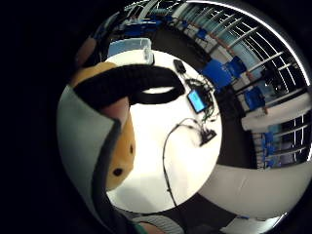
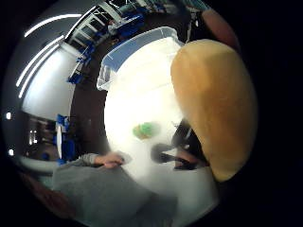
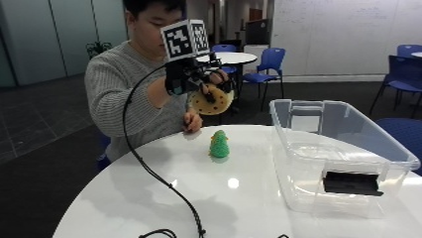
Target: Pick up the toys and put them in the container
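The hand (image 3: 210,82) pinches a flat round cookie (image 3: 210,101), face upright, above the bench (image 3: 158,188). Only the outside view shows its dots alongside the upright tree (image 3: 219,144).

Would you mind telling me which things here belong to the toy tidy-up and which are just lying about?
Belong to the job:
- yellow spotted toy, held up in the right hand
- green toy on the table
- clear plastic container

Just lying about:
- black cable
- blue chairs
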